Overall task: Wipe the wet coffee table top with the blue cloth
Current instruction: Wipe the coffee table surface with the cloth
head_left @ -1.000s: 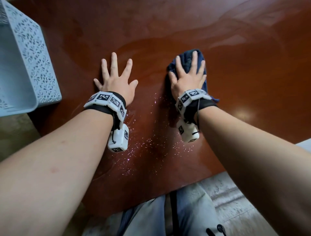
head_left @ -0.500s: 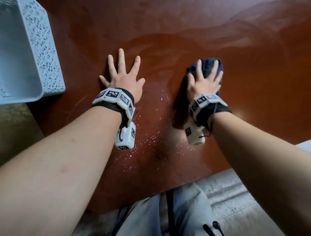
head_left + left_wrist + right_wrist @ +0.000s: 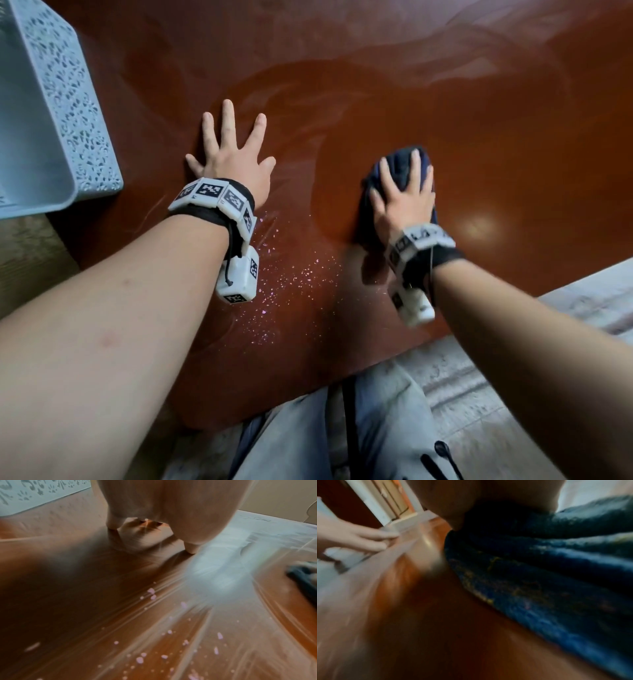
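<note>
The coffee table top [image 3: 394,102] is glossy red-brown wood with wet smears across its far part. My right hand [image 3: 402,198] lies flat with spread fingers on the bunched dark blue cloth [image 3: 402,161], pressing it to the table at centre right. In the right wrist view the blue cloth [image 3: 547,574] fills the right side under my palm. My left hand [image 3: 229,154] rests flat on the bare table, fingers splayed, holding nothing. Small pale droplets [image 3: 291,274] speckle the wood between my wrists, and the droplets [image 3: 163,649] show again in the left wrist view.
A pale blue perforated plastic basket [image 3: 68,102] stands at the table's left corner. The table's near edge [image 3: 308,394] runs diagonally above my knees. Pale tiled floor [image 3: 582,301] shows beyond the right edge.
My right hand has slid the blue cloth to the right and toward me. The left hand stays planted on the table.
</note>
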